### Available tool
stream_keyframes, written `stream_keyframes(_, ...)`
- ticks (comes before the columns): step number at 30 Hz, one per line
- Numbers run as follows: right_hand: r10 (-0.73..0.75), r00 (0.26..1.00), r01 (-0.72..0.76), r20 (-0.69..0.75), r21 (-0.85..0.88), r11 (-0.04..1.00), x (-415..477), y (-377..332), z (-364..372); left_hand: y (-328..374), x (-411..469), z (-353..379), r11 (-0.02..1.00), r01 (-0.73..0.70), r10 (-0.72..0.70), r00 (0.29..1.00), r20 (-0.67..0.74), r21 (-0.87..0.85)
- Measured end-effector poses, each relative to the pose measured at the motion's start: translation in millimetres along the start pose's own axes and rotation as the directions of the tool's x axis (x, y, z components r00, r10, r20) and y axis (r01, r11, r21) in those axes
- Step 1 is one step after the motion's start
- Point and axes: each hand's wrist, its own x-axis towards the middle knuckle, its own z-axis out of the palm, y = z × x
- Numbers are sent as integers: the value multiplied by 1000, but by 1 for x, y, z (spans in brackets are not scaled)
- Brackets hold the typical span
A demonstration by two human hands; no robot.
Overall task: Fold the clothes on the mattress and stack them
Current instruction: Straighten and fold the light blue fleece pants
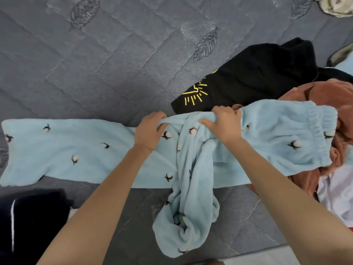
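Observation:
Light blue fleece trousers [80, 150] with small cotton-flower prints lie across the grey quilted mattress [107, 60]. One leg stretches flat to the left, the elastic waistband sits at the right, and the other leg hangs bunched toward the near edge. My left hand [150, 130] grips the far edge of the fabric near the crotch. Just to the right, my right hand [222, 124] grips a gathered fold of the same trousers.
A black garment with a yellow print [254, 77] lies beyond the trousers at right. A rust-brown fleece piece [321, 92] and a white cloth [338, 196] are piled at the right. A dark navy folded item [32, 220] sits at the near left.

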Motion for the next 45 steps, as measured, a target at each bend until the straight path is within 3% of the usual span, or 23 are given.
stream_keyframes(5,90,977,-95,-193,-18,995,15,5,-12,7,31,5,1000,-24,26,988,-150,16)
stream_keyframes(11,187,980,-192,-69,-82,978,21,6,-1,-2,34,12,997,6,6,990,-141,80)
stream_keyframes(14,115,989,-122,-94,-63,991,15,-2,-1,0,21,8,999,-47,45,988,-148,-7)
stream_keyframes(15,55,991,-60,-124,-42,997,10,-6,-2,2,13,7,992,-41,30,995,-92,-116)
stream_keyframes(17,-62,986,63,-154,4,998,-3,-14,-4,7,-6,6,934,131,-88,986,142,-334)
stream_keyframes(19,-122,984,130,-127,60,990,-16,-22,-3,9,-24,12,881,315,-176,910,375,-352)
stream_keyframes(21,-138,987,148,-80,139,979,-27,-30,0,11,-41,20,855,439,-255,818,516,-274)
stream_keyframes(24,-215,977,207,3,244,947,-38,-41,2,21,-57,30,713,635,-352,691,631,-297)
stream_keyframes(29,-338,931,293,141,266,918,-46,-60,6,27,-66,38,458,772,-375,617,691,-441)
stream_keyframes(31,-354,921,307,160,258,916,-49,-64,7,29,-68,38,394,770,-323,627,709,-502)
stream_keyframes(34,-304,940,263,154,240,935,-51,-66,8,32,-73,38,406,756,-271,636,722,-513)
stream_keyframes(37,-234,962,194,141,254,948,-55,-65,6,29,-76,31,557,687,-313,694,648,-466)
stream_keyframes(40,-283,937,235,207,228,945,-59,-69,2,22,-79,11,742,492,-277,844,460,-456)
stream_keyframes(45,-387,908,311,162,358,880,-69,-97,-5,9,-77,-36,825,251,-144,960,241,-506)
